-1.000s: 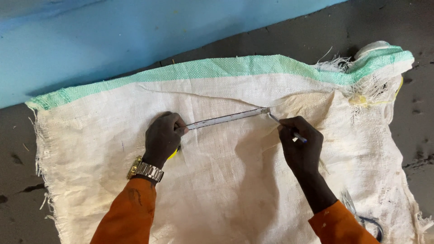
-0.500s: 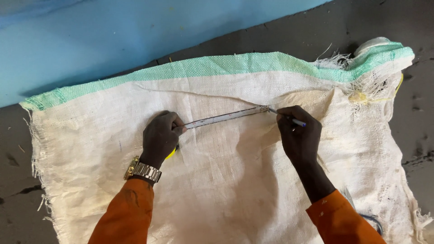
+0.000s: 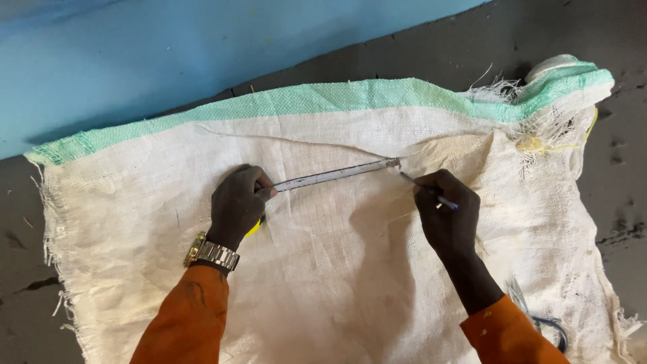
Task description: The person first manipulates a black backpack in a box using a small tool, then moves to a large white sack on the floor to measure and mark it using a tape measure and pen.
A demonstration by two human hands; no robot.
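Note:
A white woven sack (image 3: 337,269) with a green band along its far edge lies flat on the dark floor. My left hand (image 3: 237,202) presses down on a yellow tape measure case, mostly hidden under the palm. Its metal blade (image 3: 333,175) stretches right across the sack. My right hand (image 3: 448,212) grips a pen (image 3: 431,192) whose tip touches the sack just beside the blade's end hook. A metal watch sits on my left wrist. Both sleeves are orange.
A blue wall (image 3: 168,61) runs along the far side, meeting the dark floor (image 3: 606,27). Frayed threads and a yellow string (image 3: 539,143) hang at the sack's right corner. Scissors (image 3: 532,313) with dark handles lie on the sack by my right forearm.
My right hand and the pen have shifted slightly along the sack near the blade's end. The left hand stays pressed on the tape case.

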